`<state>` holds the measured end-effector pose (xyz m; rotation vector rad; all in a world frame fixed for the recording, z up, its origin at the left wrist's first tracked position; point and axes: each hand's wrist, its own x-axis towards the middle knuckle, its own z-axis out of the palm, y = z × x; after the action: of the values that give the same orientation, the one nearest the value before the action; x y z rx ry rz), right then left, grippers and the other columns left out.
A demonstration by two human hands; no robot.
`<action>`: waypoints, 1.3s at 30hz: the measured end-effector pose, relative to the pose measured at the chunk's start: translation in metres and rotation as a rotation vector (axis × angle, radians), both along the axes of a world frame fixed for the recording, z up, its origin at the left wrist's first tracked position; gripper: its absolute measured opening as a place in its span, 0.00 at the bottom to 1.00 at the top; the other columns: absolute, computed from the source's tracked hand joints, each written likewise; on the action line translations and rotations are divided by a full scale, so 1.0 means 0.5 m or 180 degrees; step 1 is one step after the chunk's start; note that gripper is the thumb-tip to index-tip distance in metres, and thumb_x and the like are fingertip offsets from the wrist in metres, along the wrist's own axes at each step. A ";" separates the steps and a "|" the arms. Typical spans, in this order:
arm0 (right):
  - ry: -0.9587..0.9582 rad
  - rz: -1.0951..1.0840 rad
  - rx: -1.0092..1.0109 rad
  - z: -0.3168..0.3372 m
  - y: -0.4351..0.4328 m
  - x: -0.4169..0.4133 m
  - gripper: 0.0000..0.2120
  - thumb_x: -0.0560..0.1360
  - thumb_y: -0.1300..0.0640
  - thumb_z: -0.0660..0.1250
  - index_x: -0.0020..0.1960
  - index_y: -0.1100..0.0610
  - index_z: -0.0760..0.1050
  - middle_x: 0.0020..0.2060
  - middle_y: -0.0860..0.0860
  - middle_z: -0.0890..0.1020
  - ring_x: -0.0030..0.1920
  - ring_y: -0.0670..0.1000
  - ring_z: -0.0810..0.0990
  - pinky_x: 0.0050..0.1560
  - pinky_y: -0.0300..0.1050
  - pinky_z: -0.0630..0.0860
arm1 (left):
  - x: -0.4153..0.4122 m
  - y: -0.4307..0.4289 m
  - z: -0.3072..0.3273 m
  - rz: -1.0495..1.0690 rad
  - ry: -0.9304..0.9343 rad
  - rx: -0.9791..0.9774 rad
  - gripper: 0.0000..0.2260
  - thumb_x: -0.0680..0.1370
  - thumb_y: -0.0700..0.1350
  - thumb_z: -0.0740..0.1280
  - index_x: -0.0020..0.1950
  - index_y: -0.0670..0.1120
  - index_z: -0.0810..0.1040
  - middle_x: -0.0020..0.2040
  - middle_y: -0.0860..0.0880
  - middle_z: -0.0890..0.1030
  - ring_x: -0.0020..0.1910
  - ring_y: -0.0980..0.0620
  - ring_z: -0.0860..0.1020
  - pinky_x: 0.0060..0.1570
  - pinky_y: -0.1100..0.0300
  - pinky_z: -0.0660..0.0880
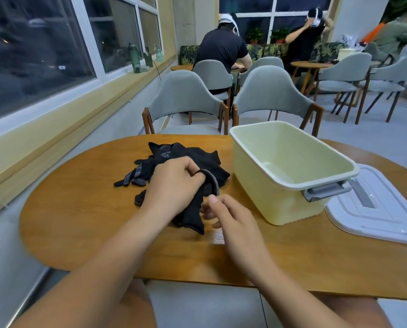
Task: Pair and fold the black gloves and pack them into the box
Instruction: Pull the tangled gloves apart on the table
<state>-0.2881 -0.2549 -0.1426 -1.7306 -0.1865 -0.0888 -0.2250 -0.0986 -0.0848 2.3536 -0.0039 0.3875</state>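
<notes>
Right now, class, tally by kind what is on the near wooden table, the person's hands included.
Box: 1
Lid: 1
Heap of black gloves: 1 (singles uncountable)
Hands: 2, left hand and right hand
Total: 5

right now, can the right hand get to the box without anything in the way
Probably yes. The right hand is just beside the box, and the lid lies flat on the box's other side, leaving the top open. Nothing stands between hand and box.
</notes>
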 end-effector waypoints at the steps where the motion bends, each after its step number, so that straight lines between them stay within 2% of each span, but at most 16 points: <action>1: 0.0162 0.0074 0.0097 0.001 0.002 -0.007 0.14 0.86 0.42 0.64 0.55 0.49 0.83 0.51 0.44 0.88 0.54 0.43 0.85 0.60 0.51 0.80 | -0.012 -0.009 0.004 -0.0074 -0.0002 0.0099 0.05 0.77 0.50 0.74 0.42 0.56 0.82 0.31 0.57 0.81 0.33 0.59 0.80 0.34 0.61 0.73; 4: 0.0686 0.0251 0.0632 -0.002 0.002 -0.019 0.18 0.83 0.37 0.66 0.66 0.46 0.81 0.55 0.42 0.88 0.56 0.43 0.86 0.60 0.50 0.81 | -0.047 -0.029 0.012 -0.0360 0.0094 0.0049 0.06 0.77 0.52 0.76 0.51 0.60 0.81 0.35 0.55 0.84 0.37 0.61 0.81 0.39 0.60 0.75; 7: 0.0908 0.0365 0.1376 -0.002 -0.005 -0.030 0.19 0.85 0.40 0.65 0.66 0.50 0.84 0.59 0.53 0.88 0.62 0.58 0.85 0.62 0.61 0.80 | -0.083 -0.036 0.016 -0.0807 0.0364 -0.0458 0.12 0.82 0.55 0.72 0.65 0.62 0.78 0.40 0.57 0.87 0.42 0.63 0.84 0.48 0.58 0.79; 9: 0.1039 0.0406 0.1911 0.005 -0.012 -0.036 0.17 0.86 0.44 0.64 0.64 0.50 0.86 0.60 0.56 0.87 0.61 0.57 0.85 0.56 0.55 0.82 | -0.107 -0.036 0.014 -0.1049 0.0454 -0.0920 0.14 0.85 0.51 0.68 0.70 0.59 0.76 0.44 0.56 0.89 0.45 0.60 0.87 0.54 0.54 0.80; 11: 0.1254 0.0476 0.2453 0.004 -0.022 -0.038 0.19 0.85 0.45 0.64 0.68 0.54 0.83 0.62 0.57 0.86 0.61 0.55 0.85 0.57 0.51 0.80 | -0.129 -0.029 0.002 -0.1078 0.0205 -0.0993 0.13 0.85 0.48 0.68 0.70 0.58 0.76 0.46 0.56 0.89 0.46 0.58 0.87 0.54 0.56 0.80; 14: 0.1482 0.0600 0.2687 0.002 -0.035 -0.041 0.25 0.87 0.43 0.60 0.75 0.59 0.77 0.68 0.60 0.83 0.67 0.57 0.83 0.65 0.52 0.80 | -0.160 -0.009 -0.024 -0.1137 -0.0426 -0.0489 0.12 0.80 0.46 0.75 0.62 0.57 0.81 0.49 0.58 0.87 0.50 0.56 0.85 0.49 0.62 0.78; 18: 0.1606 0.1029 0.2964 0.008 -0.047 -0.050 0.33 0.87 0.38 0.56 0.79 0.62 0.73 0.68 0.61 0.82 0.61 0.58 0.85 0.52 0.50 0.85 | -0.187 0.018 -0.070 -0.1599 -0.1165 0.1071 0.15 0.75 0.56 0.79 0.58 0.54 0.83 0.58 0.59 0.79 0.61 0.54 0.77 0.58 0.53 0.73; 21: 0.1643 0.1235 0.3048 0.015 -0.049 -0.059 0.36 0.87 0.36 0.53 0.80 0.64 0.70 0.64 0.60 0.84 0.54 0.55 0.87 0.48 0.48 0.84 | -0.194 0.033 -0.090 -0.1578 -0.1446 0.1686 0.18 0.75 0.58 0.77 0.62 0.53 0.83 0.61 0.55 0.78 0.63 0.49 0.76 0.59 0.47 0.70; 24: 0.1729 0.1197 0.3030 0.011 -0.054 -0.060 0.36 0.87 0.36 0.54 0.79 0.65 0.71 0.71 0.62 0.80 0.63 0.57 0.84 0.61 0.50 0.82 | -0.199 0.041 -0.101 -0.1580 -0.1720 0.1738 0.14 0.76 0.50 0.77 0.61 0.52 0.84 0.59 0.54 0.80 0.61 0.48 0.78 0.58 0.49 0.70; 27: 0.1919 0.1138 0.2942 0.005 -0.059 -0.063 0.38 0.86 0.34 0.54 0.79 0.65 0.71 0.76 0.64 0.76 0.73 0.60 0.77 0.79 0.55 0.68 | -0.207 0.047 -0.106 -0.1621 -0.1955 0.1622 0.08 0.79 0.44 0.74 0.57 0.50 0.86 0.55 0.56 0.83 0.57 0.49 0.81 0.55 0.48 0.72; 29: 0.2054 0.1033 0.2943 -0.002 -0.060 -0.062 0.38 0.86 0.34 0.54 0.79 0.65 0.72 0.75 0.64 0.76 0.77 0.61 0.74 0.84 0.58 0.61 | -0.215 0.048 -0.107 -0.1584 -0.1925 0.1283 0.07 0.80 0.43 0.73 0.57 0.49 0.86 0.53 0.56 0.84 0.53 0.51 0.82 0.54 0.49 0.73; 31: 0.2135 0.0949 0.2957 -0.011 -0.059 -0.062 0.39 0.85 0.33 0.54 0.79 0.66 0.71 0.74 0.65 0.77 0.78 0.62 0.73 0.84 0.60 0.61 | -0.228 0.048 -0.105 -0.1585 -0.1752 0.0916 0.07 0.80 0.44 0.73 0.57 0.50 0.86 0.52 0.58 0.85 0.51 0.53 0.83 0.54 0.49 0.75; 33: 0.2173 0.0883 0.2920 -0.019 -0.057 -0.063 0.39 0.85 0.33 0.54 0.78 0.66 0.71 0.73 0.65 0.78 0.78 0.64 0.73 0.83 0.61 0.63 | -0.241 0.046 -0.109 -0.1700 -0.1574 0.0790 0.06 0.80 0.45 0.73 0.56 0.52 0.86 0.52 0.59 0.84 0.51 0.54 0.83 0.54 0.50 0.75; 35: 0.2179 0.0852 0.2941 -0.022 -0.056 -0.063 0.39 0.86 0.34 0.54 0.78 0.66 0.72 0.72 0.66 0.79 0.76 0.65 0.75 0.77 0.61 0.71 | -0.251 0.047 -0.118 -0.1871 -0.1395 0.0770 0.06 0.79 0.45 0.74 0.56 0.53 0.85 0.53 0.61 0.84 0.54 0.58 0.82 0.55 0.51 0.76; 37: 0.2202 0.0837 0.3015 -0.022 -0.056 -0.064 0.37 0.86 0.35 0.56 0.77 0.66 0.73 0.70 0.67 0.80 0.69 0.64 0.81 0.63 0.61 0.83 | -0.262 0.050 -0.132 -0.1997 -0.1157 0.0666 0.07 0.79 0.44 0.75 0.55 0.53 0.85 0.53 0.62 0.84 0.55 0.60 0.81 0.56 0.51 0.77; 39: 0.2270 0.0764 0.2999 -0.025 -0.057 -0.063 0.36 0.85 0.35 0.57 0.75 0.65 0.76 0.68 0.67 0.82 0.63 0.64 0.85 0.52 0.63 0.86 | -0.275 0.054 -0.145 -0.2068 -0.0962 0.0571 0.07 0.79 0.43 0.76 0.55 0.53 0.86 0.53 0.62 0.84 0.55 0.60 0.82 0.55 0.49 0.78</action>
<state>-0.3197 -0.2834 -0.1550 -0.7132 0.1653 0.5363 -0.3623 -0.0715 -0.1571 2.2822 -0.9510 0.4191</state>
